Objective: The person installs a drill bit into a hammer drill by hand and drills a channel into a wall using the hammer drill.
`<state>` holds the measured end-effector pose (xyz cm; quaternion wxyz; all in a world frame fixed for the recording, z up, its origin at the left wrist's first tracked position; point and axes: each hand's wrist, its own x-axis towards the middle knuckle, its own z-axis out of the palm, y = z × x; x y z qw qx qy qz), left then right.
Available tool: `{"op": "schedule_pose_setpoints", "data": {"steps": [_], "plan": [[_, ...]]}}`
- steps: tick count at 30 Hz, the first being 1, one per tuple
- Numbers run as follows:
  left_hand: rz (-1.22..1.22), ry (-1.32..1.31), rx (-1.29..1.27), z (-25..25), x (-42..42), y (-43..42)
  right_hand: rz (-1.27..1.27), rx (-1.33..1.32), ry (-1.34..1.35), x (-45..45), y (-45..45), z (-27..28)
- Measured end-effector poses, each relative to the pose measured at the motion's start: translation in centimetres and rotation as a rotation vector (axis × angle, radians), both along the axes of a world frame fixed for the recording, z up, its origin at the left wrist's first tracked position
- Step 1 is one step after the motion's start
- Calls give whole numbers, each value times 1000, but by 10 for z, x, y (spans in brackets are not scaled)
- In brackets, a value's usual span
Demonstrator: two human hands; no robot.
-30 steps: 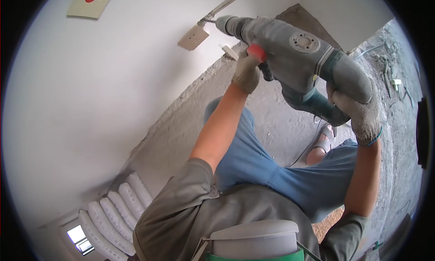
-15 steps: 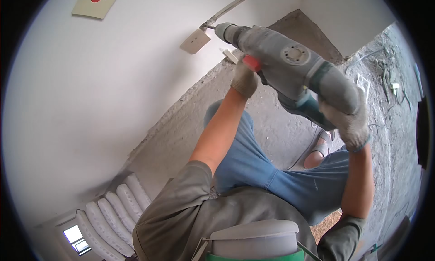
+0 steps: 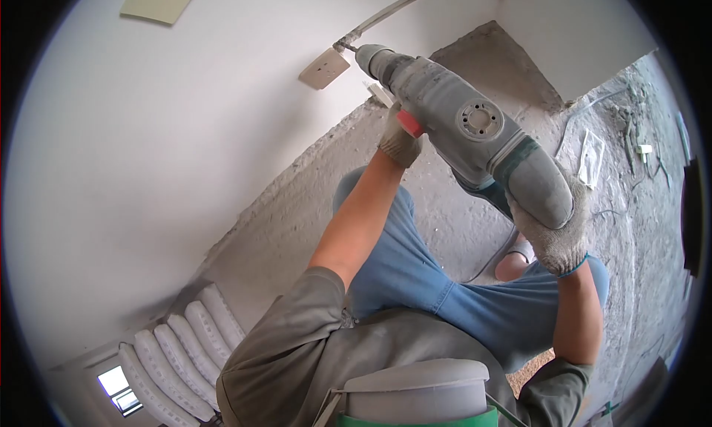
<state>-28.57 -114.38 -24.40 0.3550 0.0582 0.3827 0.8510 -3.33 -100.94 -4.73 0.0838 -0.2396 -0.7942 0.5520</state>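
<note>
Gripping a bulky, dusty grey drill [image 3: 463, 93] right of upper centre, the gloved left hand [image 3: 400, 141] closes below its red part [image 3: 409, 123] and the knit-gloved right hand [image 3: 552, 238] wraps its rear. The thin metal bit [image 3: 348, 47] points at a rough, chipped wall [image 3: 245, 93] spot above a smooth rectangular socket plate [image 3: 324, 69]; drilling seems underway, likely calling for steady two-handed pressure.

Drill [image 3: 445, 104]: between left hand [image 3: 400, 140] at front and right hand [image 3: 555, 238] at rear.
Drill bit [image 3: 348, 47]: tip at wall [image 3: 215, 123], just beside socket plate [image 3: 324, 69].
Socket plate: on wall, left of drill.
Flat packet [image 3: 591, 158]: on floor [image 3: 627, 223], right of drill.
Stacked bags [image 3: 178, 353]: left of person [image 3: 415, 342].
</note>
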Motion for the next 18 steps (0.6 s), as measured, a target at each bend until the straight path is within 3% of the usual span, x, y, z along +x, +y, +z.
{"op": "schedule_pose_setpoints", "data": {"steps": [2,4,8,10,18], "plan": [[-10,13,-15,3,1,-3,28,105,54,-1,-4,-2],[-34,185,-3,-3,4,-4,51,203,80,-4,-2,2],[-33,483,-45,-6,8,4,49,86,-1,-1,10,8],[-3,13,-48,-3,12,7,18,51,-34,5,11,6],[45,-4,-107,17,15,0,28,97,-29,1,10,-2]]}}
